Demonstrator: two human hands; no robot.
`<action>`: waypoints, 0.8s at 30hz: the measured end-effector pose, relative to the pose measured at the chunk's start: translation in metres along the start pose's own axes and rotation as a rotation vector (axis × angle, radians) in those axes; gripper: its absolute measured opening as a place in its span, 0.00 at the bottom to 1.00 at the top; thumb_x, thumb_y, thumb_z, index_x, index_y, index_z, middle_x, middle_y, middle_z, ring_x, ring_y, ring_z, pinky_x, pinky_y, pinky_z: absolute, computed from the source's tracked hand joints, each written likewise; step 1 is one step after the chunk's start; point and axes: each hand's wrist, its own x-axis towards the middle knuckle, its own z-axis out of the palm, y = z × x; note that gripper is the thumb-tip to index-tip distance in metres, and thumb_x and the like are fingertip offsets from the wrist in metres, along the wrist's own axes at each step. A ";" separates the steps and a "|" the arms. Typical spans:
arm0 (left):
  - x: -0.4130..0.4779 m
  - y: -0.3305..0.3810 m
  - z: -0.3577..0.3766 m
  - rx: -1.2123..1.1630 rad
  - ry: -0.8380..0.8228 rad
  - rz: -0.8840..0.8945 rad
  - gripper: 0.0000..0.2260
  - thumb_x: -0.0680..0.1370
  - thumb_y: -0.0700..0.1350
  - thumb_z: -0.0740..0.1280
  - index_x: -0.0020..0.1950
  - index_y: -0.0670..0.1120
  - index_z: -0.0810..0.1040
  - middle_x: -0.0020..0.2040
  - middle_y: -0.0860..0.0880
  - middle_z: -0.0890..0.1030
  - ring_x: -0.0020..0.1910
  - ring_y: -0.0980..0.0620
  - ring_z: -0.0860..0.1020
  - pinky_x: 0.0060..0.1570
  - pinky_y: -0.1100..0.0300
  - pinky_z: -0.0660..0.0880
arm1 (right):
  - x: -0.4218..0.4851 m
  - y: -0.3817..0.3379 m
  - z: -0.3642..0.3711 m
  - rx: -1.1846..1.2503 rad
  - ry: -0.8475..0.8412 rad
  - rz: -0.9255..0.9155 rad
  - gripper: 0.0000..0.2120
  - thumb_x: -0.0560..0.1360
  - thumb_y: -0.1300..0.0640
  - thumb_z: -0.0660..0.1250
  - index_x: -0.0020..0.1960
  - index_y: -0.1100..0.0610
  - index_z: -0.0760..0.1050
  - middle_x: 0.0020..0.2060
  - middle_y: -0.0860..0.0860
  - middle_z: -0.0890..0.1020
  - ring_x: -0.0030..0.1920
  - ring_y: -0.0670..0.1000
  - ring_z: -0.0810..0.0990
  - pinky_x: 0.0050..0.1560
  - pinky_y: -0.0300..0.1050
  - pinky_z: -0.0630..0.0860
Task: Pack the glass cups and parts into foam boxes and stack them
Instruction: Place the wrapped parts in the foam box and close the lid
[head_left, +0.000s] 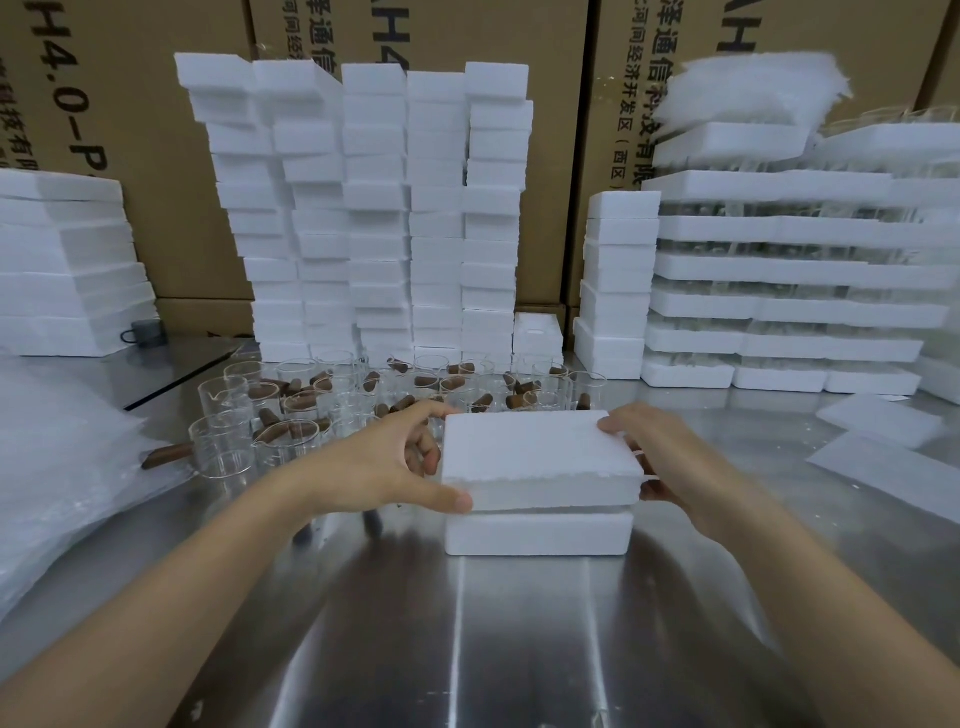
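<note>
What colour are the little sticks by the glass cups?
The sticks are brown; the head view shows them best.

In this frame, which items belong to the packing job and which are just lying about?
In the job: foam lid gripped by left hand and right hand, foam base beneath it, glass cups, brown parts, stacked foam boxes.
Lying about: grey mug, cardboard cartons, plastic sheeting.
</note>
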 end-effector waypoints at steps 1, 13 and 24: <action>0.000 0.000 0.000 0.002 -0.007 0.001 0.46 0.62 0.64 0.86 0.75 0.65 0.68 0.57 0.43 0.82 0.45 0.54 0.80 0.53 0.48 0.80 | 0.000 0.000 0.000 -0.013 0.001 0.002 0.10 0.80 0.46 0.67 0.55 0.51 0.81 0.49 0.53 0.82 0.45 0.54 0.79 0.47 0.50 0.75; 0.004 -0.007 0.002 0.087 -0.008 -0.009 0.52 0.58 0.73 0.83 0.79 0.63 0.67 0.56 0.51 0.81 0.46 0.57 0.81 0.53 0.58 0.78 | 0.002 0.006 -0.004 0.015 -0.063 0.097 0.12 0.78 0.49 0.69 0.57 0.53 0.83 0.48 0.50 0.84 0.39 0.50 0.83 0.38 0.41 0.76; -0.004 0.008 0.007 0.256 0.026 0.141 0.36 0.71 0.63 0.81 0.74 0.78 0.68 0.69 0.77 0.65 0.62 0.83 0.65 0.52 0.77 0.70 | 0.005 0.009 -0.005 0.018 -0.114 -0.016 0.23 0.74 0.41 0.77 0.59 0.57 0.82 0.46 0.49 0.88 0.43 0.46 0.84 0.47 0.41 0.76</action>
